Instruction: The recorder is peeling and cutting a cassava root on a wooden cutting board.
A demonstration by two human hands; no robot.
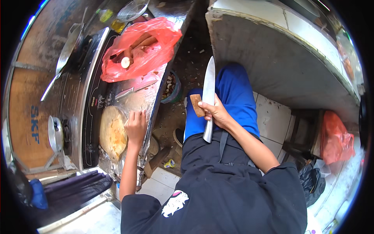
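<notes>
My right hand (pixel 216 113) is closed around a large kitchen knife (pixel 209 80), its blade pointing away from me over my lap. The same hand pinches a brown-skinned piece of cassava (pixel 197 106) beside the blade. To the left, my left hand (pixel 135 126) hovers or rests at the counter's edge, next to a round wooden cutting board (pixel 113 132). Its fingers are curled, and anything inside them is hidden. Beyond it lies a smaller knife (pixel 134 90) on the counter. A red plastic bag (pixel 142 50) holds more cassava, one showing a white cut end (pixel 125 62).
A gas stove (pixel 90 105) runs along the left, with a small pot (pixel 55 133) and a wok with a spatula (pixel 71 46). A bin of peelings (pixel 170 87) stands on the floor by the counter. A tiled counter (pixel 269 13) is at the far right.
</notes>
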